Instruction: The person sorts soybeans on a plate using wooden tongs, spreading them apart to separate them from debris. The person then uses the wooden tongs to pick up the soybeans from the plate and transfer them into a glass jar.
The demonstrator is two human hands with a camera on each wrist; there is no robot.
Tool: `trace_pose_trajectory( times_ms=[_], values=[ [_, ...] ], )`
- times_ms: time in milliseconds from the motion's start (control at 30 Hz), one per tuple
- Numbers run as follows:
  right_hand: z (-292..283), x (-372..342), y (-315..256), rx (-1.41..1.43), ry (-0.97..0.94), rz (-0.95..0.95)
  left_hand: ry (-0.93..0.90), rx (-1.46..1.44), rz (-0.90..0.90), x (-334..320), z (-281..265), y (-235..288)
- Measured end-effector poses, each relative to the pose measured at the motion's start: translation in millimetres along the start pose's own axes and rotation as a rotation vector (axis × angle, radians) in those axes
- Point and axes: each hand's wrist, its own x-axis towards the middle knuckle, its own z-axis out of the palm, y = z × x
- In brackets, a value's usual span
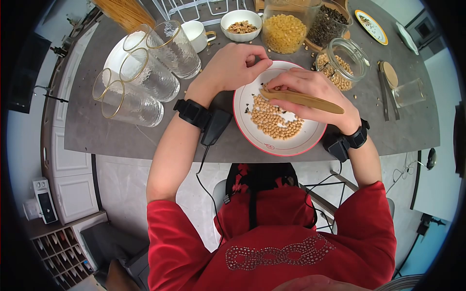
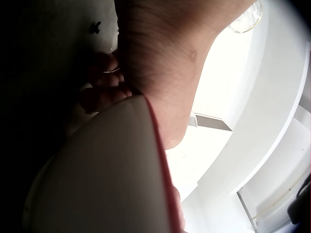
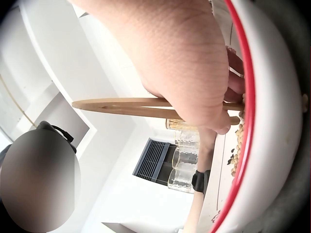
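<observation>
My right hand holds wooden tongs over a white plate with a red rim. In the right wrist view the two arms of the tongs meet at the far end, and their tips are low by the beans. Pale round soybeans lie spread on the plate, with a few dark flakes among them. At the plate's back left edge, my left hand holds the rim, thumb toward the inside. The left wrist view shows its fingers beyond the rim, partly in shadow.
An open glass jar of soybeans stands behind the right hand. Further back are jars of yellow pasta and dark leaves, and a bowl of mixed grains. Several gold-rimmed glasses stand left; metal tongs lie right.
</observation>
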Motion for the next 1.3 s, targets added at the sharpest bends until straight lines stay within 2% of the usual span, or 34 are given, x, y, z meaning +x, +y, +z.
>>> trace_pose_trajectory(
  times_ms=[467,533,667,833,1300],
  values=[
    [-1.7,0.1,-1.4,-0.024,-0.018,-0.007,-0.013,0.054,0.02,0.0,0.1,4.0],
    [-1.8,0.8,-1.2,-0.058,-0.002,-0.061,-0.011,0.084,0.032,0.0,0.8,3.8],
    [-1.5,-0.1,-3.1,-0.066,-0.017,-0.034,-0.029,0.103,0.013,-0.7,0.1,4.5],
    [-5.1,1.7,-9.8,-0.111,-0.057,-0.009,0.025,0.167,0.097,-1.5,2.1,1.3],
    [-5.2,1.2,-11.7,-0.118,-0.076,0.045,0.052,0.222,0.091,-4.3,2.3,3.6]
  ],
)
